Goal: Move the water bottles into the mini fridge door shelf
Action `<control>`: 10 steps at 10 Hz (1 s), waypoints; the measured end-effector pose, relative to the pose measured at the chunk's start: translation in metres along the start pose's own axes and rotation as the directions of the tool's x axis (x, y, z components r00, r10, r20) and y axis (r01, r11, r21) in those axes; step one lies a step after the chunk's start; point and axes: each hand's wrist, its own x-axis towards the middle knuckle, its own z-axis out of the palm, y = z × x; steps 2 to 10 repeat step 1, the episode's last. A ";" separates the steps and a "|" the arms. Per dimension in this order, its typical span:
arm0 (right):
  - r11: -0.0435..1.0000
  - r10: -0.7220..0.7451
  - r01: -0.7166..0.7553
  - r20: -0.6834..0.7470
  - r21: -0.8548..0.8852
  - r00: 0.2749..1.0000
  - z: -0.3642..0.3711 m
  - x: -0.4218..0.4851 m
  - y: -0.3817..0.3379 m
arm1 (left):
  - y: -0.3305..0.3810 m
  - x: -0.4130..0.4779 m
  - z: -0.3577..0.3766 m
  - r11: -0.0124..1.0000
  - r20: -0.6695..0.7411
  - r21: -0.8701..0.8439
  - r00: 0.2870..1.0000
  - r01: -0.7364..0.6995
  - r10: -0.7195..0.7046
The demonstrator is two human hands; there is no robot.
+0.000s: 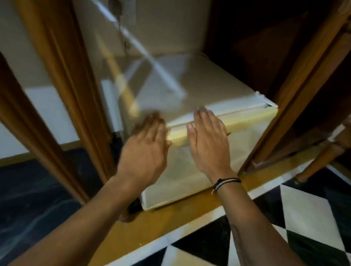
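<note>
A white mini fridge (197,86) stands inside a wooden cabinet, seen from above, with its door (187,176) closed and facing me. My left hand (145,149) reaches to the door's upper left corner with straight fingers, blurred by motion. My right hand (209,140) lies flat with straight fingers over the door's top edge, a dark band on its wrist. No water bottle is in view.
Wooden cabinet posts (55,63) (296,96) flank the fridge on both sides. A wall socket with a plugged cable (118,4) sits behind it. A wooden sill (184,214) runs below the door, and a black-and-white checkered floor (289,227) lies in front.
</note>
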 end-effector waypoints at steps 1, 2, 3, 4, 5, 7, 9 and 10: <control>0.981 0.042 -0.116 0.414 0.155 0.909 -0.082 -0.007 -0.011 | 0.037 -0.012 -0.070 1.000 0.258 0.007 0.966 0.002 -0.004; 0.981 0.042 -0.116 0.414 0.155 0.909 -0.082 -0.007 -0.011 | 0.037 -0.012 -0.070 1.000 0.258 0.007 0.966 0.002 -0.004; 0.981 0.042 -0.116 0.414 0.155 0.909 -0.082 -0.007 -0.011 | 0.037 -0.012 -0.070 1.000 0.258 0.007 0.966 0.002 -0.004; 0.981 0.042 -0.116 0.414 0.155 0.909 -0.082 -0.007 -0.011 | 0.037 -0.012 -0.070 1.000 0.258 0.007 0.966 0.002 -0.004; 0.981 0.042 -0.116 0.414 0.155 0.909 -0.082 -0.007 -0.011 | 0.037 -0.012 -0.070 1.000 0.258 0.007 0.966 0.002 -0.004; 0.981 0.042 -0.116 0.414 0.155 0.909 -0.082 -0.007 -0.011 | 0.037 -0.012 -0.070 1.000 0.258 0.007 0.966 0.002 -0.004; 0.981 0.042 -0.116 0.414 0.155 0.909 -0.082 -0.007 -0.011 | 0.037 -0.012 -0.070 1.000 0.258 0.007 0.966 0.002 -0.004; 0.981 0.042 -0.116 0.414 0.155 0.909 -0.082 -0.007 -0.011 | 0.037 -0.012 -0.070 1.000 0.258 0.007 0.966 0.002 -0.004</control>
